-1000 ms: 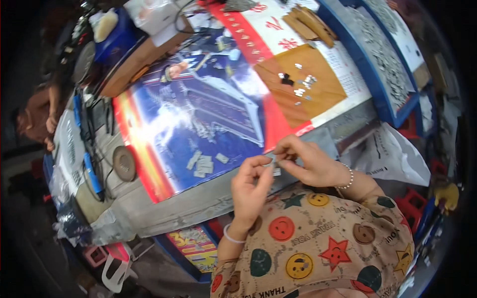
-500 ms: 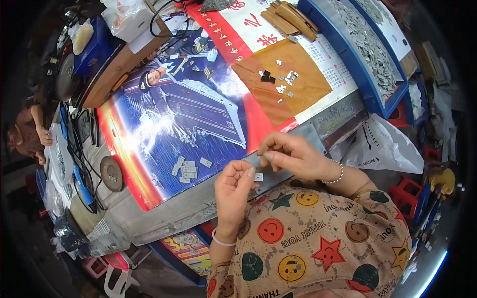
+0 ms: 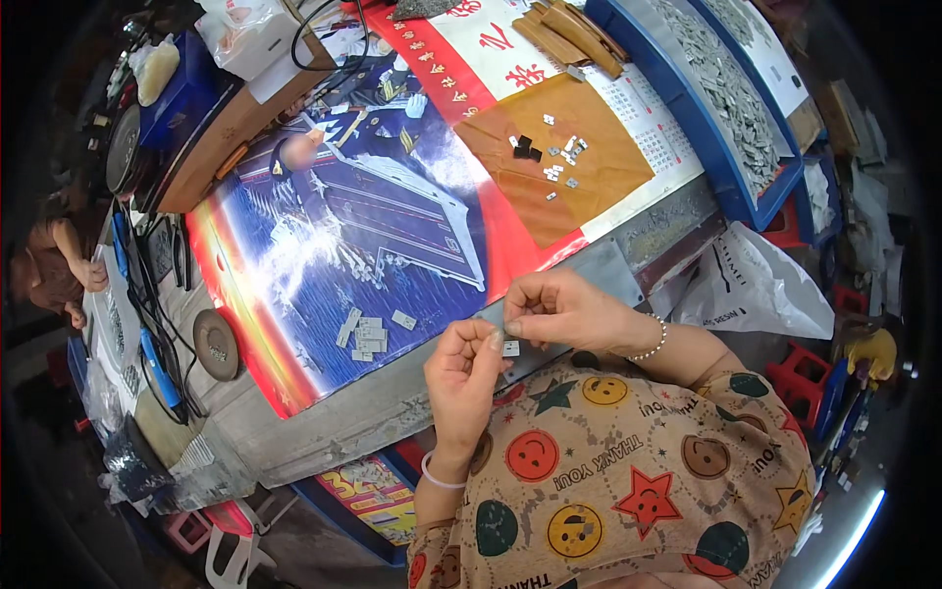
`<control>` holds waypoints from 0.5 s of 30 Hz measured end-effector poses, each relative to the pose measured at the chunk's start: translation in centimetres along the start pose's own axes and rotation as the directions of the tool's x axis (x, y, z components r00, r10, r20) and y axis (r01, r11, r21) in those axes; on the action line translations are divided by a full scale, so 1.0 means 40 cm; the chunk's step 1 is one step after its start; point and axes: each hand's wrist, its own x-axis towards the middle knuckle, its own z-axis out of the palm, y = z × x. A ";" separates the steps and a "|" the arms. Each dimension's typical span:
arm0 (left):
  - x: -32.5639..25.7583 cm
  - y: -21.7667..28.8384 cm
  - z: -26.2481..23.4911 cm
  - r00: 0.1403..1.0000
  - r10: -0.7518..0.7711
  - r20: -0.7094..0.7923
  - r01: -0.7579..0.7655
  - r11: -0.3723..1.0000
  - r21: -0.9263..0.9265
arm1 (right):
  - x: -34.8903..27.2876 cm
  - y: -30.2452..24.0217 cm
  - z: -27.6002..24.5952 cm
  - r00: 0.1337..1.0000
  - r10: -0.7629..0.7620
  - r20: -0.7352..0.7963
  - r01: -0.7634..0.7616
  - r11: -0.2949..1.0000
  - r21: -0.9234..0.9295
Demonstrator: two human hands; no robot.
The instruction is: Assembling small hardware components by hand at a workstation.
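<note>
My left hand (image 3: 463,368) and my right hand (image 3: 557,309) meet at the near edge of the table, fingertips together on a small flat grey metal piece (image 3: 510,348). The piece is pinched between both hands, just above my patterned sleeve. A small group of similar grey pieces (image 3: 365,332) lies on the blue poster a little to the left of my left hand. More small pieces, grey and black (image 3: 549,157), are scattered on the orange-brown sheet farther back.
A blue and red poster (image 3: 324,236) covers the table. Blue trays of grey parts (image 3: 726,88) stand at the far right. A white plastic bag (image 3: 751,290) hangs at the right. A round metal disc (image 3: 214,344) and cables lie left. Another person (image 3: 54,270) sits far left.
My view has drifted, so the table has shifted up and right in the picture. My hands stay together on the small piece and have come slightly nearer my body.
</note>
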 end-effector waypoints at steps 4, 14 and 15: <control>-0.009 -0.006 0.005 0.999 0.020 -0.028 -0.021 0.999 -0.048 | 0.005 -0.011 0.005 0.996 0.085 0.001 -0.085 0.991 0.107; -0.024 -0.022 -0.010 0.980 0.158 -0.119 -0.150 0.986 0.079 | 0.015 -0.012 0.018 0.990 0.138 -0.013 -0.137 0.989 0.052; -0.024 -0.024 -0.012 0.975 0.183 -0.124 -0.170 0.980 0.103 | 0.013 -0.003 0.019 0.998 0.059 -0.007 -0.059 0.998 -0.006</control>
